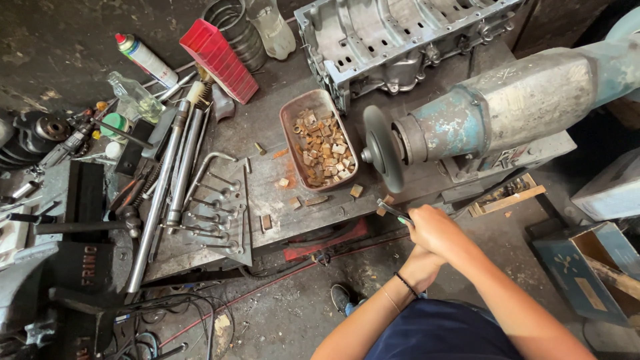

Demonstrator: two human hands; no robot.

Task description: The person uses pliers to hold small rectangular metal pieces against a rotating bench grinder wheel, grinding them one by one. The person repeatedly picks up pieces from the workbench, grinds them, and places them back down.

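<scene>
Both hands [427, 243] clasped on pliers [395, 212] beneath grinding wheel [381, 148].

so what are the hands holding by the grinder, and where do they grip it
The right hand, with the left hand clasped beneath it, grips a slim metal tool by its rear end; its tip points toward the grey grinding wheel.

1. Left hand [419, 267] sits mostly hidden under the right hand [435, 229].
2. Pliers [395, 211]: handles buried in the grip, and whatever the tip pinches is too small to tell.
3. Engine casing [393, 37] is cut off by the top edge.
</scene>
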